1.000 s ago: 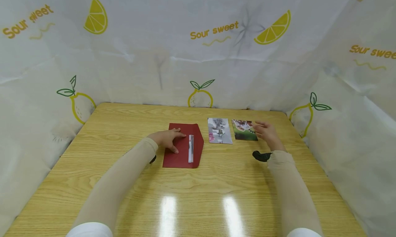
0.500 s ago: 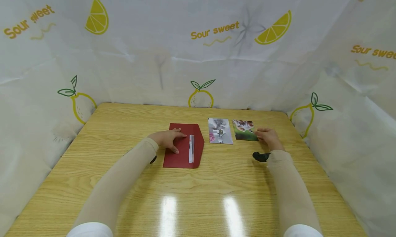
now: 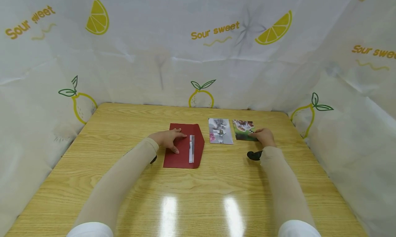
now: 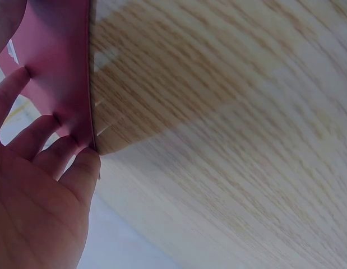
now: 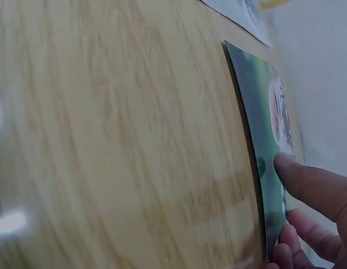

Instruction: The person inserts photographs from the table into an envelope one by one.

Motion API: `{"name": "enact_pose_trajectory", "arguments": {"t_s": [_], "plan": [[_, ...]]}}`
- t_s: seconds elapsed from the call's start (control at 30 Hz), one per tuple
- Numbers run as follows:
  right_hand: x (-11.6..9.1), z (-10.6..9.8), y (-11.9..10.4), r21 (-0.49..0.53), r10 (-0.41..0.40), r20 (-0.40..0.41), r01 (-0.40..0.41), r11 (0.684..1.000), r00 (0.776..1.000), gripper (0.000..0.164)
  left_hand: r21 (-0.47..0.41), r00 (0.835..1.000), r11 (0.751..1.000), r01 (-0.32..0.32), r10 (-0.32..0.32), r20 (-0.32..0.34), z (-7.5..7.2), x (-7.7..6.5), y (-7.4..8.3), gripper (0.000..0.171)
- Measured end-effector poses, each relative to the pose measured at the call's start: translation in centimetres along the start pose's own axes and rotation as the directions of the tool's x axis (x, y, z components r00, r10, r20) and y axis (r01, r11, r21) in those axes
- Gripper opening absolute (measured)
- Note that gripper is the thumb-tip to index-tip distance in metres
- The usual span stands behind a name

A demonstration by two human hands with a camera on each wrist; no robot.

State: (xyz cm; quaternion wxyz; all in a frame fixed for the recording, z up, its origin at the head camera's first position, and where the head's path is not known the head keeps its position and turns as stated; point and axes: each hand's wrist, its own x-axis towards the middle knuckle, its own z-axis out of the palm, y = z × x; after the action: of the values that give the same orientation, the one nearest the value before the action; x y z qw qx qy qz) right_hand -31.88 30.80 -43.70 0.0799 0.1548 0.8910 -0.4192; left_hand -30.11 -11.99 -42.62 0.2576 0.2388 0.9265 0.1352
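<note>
From the head, shows a wood-grain table (image 3: 198, 185), walled in behind and at both sides by a white lemon-print sheet (image 3: 148, 65). Leaves widest room on the near side, with a narrower band behind. Has the red envelope (image 3: 176, 162) beneath the left hand (image 3: 168, 139), fingers spread, and the tiger-print card (image 3: 242, 135) pinched at its right edge by the right hand (image 3: 263, 136). Between them, lays a grey picture card (image 3: 220, 131).

From the left wrist, shows fingertips on the envelope, beside its edge.

From the right wrist, shows thumb on the tiger-print card's face, other fingers at its edge.
</note>
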Motion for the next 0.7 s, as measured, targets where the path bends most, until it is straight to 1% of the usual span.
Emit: {"name": "enact_pose_trajectory", "arguments": {"t_s": [0.23,0.37,0.57,0.7], "plan": [[-0.43,0.59,-0.92,-0.110,0.037,-0.058,-0.043,0.993,0.998,0.053,-0.008,1.000,1.000,0.001,-0.001,-0.002,0.09,0.14,-0.11,0.079],[-0.30,0.87,-1.14,-0.124,0.046,-0.094,-0.057,0.991,0.995,0.053,-0.007,1.000,1.000,0.003,-0.003,-0.005,0.07,0.07,-0.16,0.078],[-0.10,0.85,-0.79,-0.026,0.047,-0.111,-0.050,0.998,0.993,0.056,-0.009,1.000,1.000,0.000,0.000,0.002,0.01,-0.07,-0.04,0.078],[-0.16,0.49,-0.31,0.075,0.043,-0.104,-0.035,0.997,0.994,0.060,-0.007,1.000,1.000,0.000,0.000,0.003,-0.07,-0.16,0.12,0.078]]}}
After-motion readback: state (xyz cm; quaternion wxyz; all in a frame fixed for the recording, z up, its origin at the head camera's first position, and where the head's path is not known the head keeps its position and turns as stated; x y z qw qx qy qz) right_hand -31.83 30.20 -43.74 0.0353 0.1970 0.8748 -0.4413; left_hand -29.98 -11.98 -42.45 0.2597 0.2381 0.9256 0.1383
